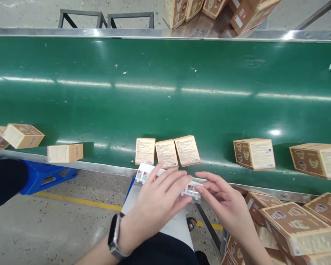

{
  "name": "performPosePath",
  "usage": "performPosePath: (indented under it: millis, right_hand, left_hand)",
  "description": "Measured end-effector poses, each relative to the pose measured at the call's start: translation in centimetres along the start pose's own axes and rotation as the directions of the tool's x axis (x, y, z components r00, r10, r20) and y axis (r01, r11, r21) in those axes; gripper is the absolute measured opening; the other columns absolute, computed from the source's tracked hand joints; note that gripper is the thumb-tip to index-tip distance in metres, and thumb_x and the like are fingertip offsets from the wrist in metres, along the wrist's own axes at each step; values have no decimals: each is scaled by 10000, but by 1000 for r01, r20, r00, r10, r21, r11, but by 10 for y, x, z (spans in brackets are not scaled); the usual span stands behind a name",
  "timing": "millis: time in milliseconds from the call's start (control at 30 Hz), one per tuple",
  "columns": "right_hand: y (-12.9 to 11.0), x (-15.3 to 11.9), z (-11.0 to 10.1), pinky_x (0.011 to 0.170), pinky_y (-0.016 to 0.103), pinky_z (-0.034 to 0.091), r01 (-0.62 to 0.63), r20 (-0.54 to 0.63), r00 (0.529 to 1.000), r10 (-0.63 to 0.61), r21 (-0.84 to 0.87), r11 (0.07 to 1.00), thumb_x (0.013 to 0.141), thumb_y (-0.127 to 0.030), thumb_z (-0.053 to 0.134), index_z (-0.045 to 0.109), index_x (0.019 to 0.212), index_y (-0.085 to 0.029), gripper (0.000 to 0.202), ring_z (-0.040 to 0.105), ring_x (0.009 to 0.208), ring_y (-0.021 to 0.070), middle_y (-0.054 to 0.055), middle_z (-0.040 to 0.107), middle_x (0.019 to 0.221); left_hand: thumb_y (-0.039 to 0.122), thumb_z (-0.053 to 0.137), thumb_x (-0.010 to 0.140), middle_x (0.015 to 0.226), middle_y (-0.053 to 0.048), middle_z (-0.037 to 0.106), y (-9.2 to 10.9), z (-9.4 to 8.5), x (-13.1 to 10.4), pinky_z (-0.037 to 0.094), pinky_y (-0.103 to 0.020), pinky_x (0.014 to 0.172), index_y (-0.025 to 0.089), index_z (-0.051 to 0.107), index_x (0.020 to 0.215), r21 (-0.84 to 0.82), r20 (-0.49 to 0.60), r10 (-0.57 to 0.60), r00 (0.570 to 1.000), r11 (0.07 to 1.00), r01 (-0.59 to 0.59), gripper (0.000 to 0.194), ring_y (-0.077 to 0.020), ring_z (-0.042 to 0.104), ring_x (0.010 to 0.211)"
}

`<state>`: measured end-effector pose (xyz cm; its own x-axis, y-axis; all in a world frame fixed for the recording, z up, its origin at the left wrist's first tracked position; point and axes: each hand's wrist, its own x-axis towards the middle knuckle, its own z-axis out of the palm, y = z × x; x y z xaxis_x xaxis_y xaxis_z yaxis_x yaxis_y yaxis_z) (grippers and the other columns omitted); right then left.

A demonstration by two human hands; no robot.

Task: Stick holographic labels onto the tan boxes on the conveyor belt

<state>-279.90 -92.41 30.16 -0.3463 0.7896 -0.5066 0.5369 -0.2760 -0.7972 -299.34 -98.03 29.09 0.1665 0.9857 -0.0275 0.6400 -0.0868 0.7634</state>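
My left hand, with a watch on the wrist, lies over a white and clear strip of small packs, fingers across its middle. Small coloured pictures show at both ends of the strip; the rest is hidden beneath the hand. My right hand holds the strip's right end near the thumb tip, its index finger raised apart. Just beyond the strip, three small cream boxes stand side by side at the near edge of the green conveyor belt, printed text facing up.
Brown and cream boxes stand to the right on the belt, with others to the left. More boxes are stacked at lower right and beyond the far rail. A blue stool is at lower left.
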Motion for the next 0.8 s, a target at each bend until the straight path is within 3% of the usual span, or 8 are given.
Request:
performPosePath:
  millis: [67,167,367,533,700,800]
  right_hand:
    - [-4,-3,2,544,225,587,0,19,1000,0,-24,1000,878,-425,643,669,1029,-239,241,706,563,168,-4,757,693]
    - [-7,-7,2,596,230,610,34,83,996,-32,-33,999,879,-428,649,696,919,-254,185,748,649,195,-6,773,749]
    - [-16,-8,8,583,236,607,222,78,975,-210,-196,955,953,-395,560,710,834,-265,232,710,586,165,-11,750,728]
    - [-15,-8,14,619,253,602,362,79,931,-356,-324,874,974,-288,532,702,903,-245,189,720,695,170,11,756,814]
    - [-12,-9,18,717,319,628,407,34,904,-426,-371,835,944,-224,573,703,1027,-268,161,741,798,199,22,769,928]
    - [-12,-8,25,784,366,629,447,-14,871,-492,-396,802,903,-155,614,705,1002,-276,181,736,875,216,20,766,964]
  left_hand:
    - [319,473,1018,1009,-43,741,2,2,4,484,-372,918,197,632,1070,-74,81,-22,996,997,28,207,-192,676,923]
    - [337,472,1020,857,-13,730,-3,0,6,458,-293,702,197,652,905,-169,164,-74,984,980,102,255,-166,660,770]
    - [349,417,1039,779,-5,709,-11,-11,5,419,-278,641,201,677,872,-197,240,-39,970,977,88,342,-155,639,702]
    - [325,371,1051,736,-12,698,-13,-14,8,401,-279,602,179,661,805,-138,240,1,971,990,33,407,-157,626,653]
    - [310,323,1058,718,-22,695,-15,-15,9,417,-279,602,179,670,796,-81,283,16,959,997,7,454,-155,613,622]
    - [299,314,1058,712,-23,697,-18,-17,8,422,-270,599,180,673,802,-68,298,0,954,997,21,457,-149,612,614]
